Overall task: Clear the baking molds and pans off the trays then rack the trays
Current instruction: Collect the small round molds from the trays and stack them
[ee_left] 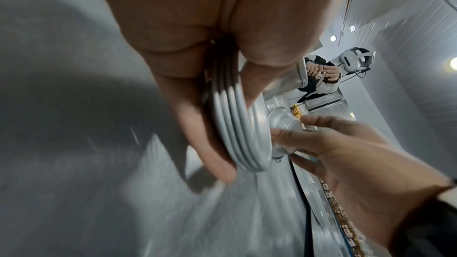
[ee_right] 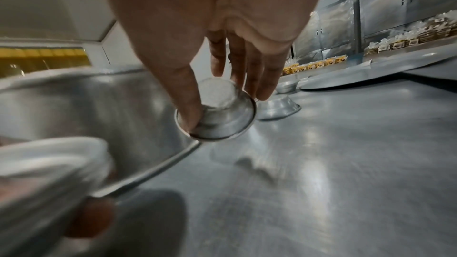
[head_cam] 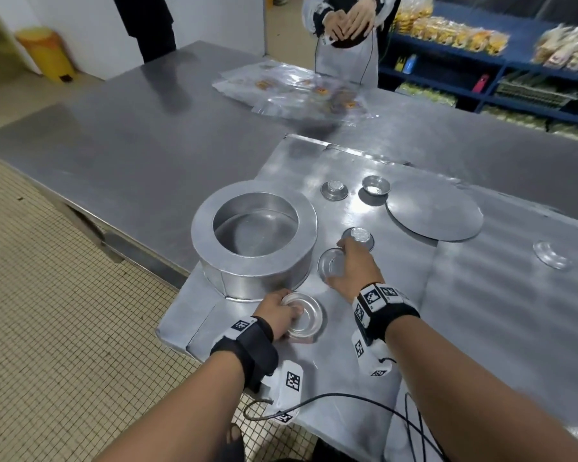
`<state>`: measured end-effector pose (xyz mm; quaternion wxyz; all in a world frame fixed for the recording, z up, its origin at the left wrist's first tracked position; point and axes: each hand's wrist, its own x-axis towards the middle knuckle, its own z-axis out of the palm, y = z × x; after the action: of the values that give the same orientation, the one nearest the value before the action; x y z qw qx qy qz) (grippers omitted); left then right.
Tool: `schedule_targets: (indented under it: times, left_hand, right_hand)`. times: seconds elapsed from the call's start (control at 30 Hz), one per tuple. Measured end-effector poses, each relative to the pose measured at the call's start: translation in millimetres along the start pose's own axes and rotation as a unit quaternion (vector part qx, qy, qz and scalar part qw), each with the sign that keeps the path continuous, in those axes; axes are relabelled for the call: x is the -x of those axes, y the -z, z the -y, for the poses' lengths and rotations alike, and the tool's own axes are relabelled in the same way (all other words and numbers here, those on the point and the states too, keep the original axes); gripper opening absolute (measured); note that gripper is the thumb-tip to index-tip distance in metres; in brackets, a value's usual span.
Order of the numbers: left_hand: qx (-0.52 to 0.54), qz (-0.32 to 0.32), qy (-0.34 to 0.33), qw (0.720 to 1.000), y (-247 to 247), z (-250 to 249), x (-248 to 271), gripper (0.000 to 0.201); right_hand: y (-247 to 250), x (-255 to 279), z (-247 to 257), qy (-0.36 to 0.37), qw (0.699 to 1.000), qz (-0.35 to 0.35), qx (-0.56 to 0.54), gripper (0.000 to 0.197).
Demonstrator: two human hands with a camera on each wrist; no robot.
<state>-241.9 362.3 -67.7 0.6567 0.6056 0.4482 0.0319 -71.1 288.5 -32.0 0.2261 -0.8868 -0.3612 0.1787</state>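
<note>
Left grip (head_cam: 278, 314) clamped on nested mold stack (head_cam: 302, 315), rims up, just above tray (head_cam: 414, 328). Right grip (head_cam: 354, 265) pinched one empty small mold (head_cam: 331, 265), mouth tilted wristward. Large ring pan (head_cam: 254, 235) leftward, empty.

1. Head: high, looking forward and down over tray (head_cam: 414, 328) and both hands.
2. Left wrist: close along left hand (ee_left: 197, 65), facing right hand (ee_left: 346, 153).
3. Right wrist: close, low over tray; shares large ring pan (ee_right: 86, 108) with head.
</note>
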Motion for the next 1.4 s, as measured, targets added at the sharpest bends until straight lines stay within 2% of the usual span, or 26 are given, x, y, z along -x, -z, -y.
schedule_targets:
  times: [0.1,0.17,0.27,0.37,0.47,0.53,0.6,0.7,0.83,0.97,1.1,1.2,1.4]
  left_hand:
    - [0.036,0.003,0.025,0.999,-7,-4,-1,0.019]
    - [0.093,0.005,0.046,0.995,-13,-10,-1,0.005]
    - [0.176,0.023,0.108,0.978,-20,-20,-3,0.035]
    - [0.207,0.067,0.103,0.971,-27,-31,1,0.057]
    - [0.237,0.121,0.104,0.958,-30,-40,6,0.059]
    - [0.229,0.126,0.108,0.959,-34,-45,9,0.049]
    - [0.208,0.111,0.104,0.966,-38,-50,10,0.035]
    - [0.175,0.070,0.088,0.978,-43,-53,5,0.035]
    - [0.123,0.048,0.039,0.991,-46,-56,5,0.030]
    - [0.120,0.054,0.016,0.991,-49,-55,3,0.032]
    - [0.104,0.026,0.014,0.994,-51,-45,-8,0.028]
    - [0.102,0.009,0.013,0.995,-53,-41,-13,0.025]
    - [0.126,-0.008,0.010,0.992,-55,-48,-13,0.029]
  right_hand:
    - [10,18,8,0.025,0.999,-0.030,-0.034,0.067]
    - [15,31,9,0.032,0.995,-0.064,-0.075,0.071]
    - [19,50,5,0.065,0.987,-0.104,-0.103,0.063]
    - [17,63,-2,0.101,0.980,-0.116,-0.126,0.055]
    - [12,72,-9,0.096,0.978,-0.102,-0.152,0.052]
    - [9,78,-14,0.089,0.979,-0.080,-0.163,0.053]
    - [5,81,-20,0.087,0.981,-0.054,-0.164,0.057]
    - [3,83,-29,0.076,0.981,-0.019,-0.179,0.056]
    - [9,81,-39,0.068,0.977,0.031,-0.201,0.064]
    - [21,64,-50,0.053,0.986,0.081,-0.134,0.068]
    - [32,34,-57,0.023,0.998,0.060,-0.011,0.056]
    - [34,8,-59,0.011,0.997,0.054,0.054,0.054]
    - [28,-45,-61,0.013,0.991,0.029,0.127,0.047]
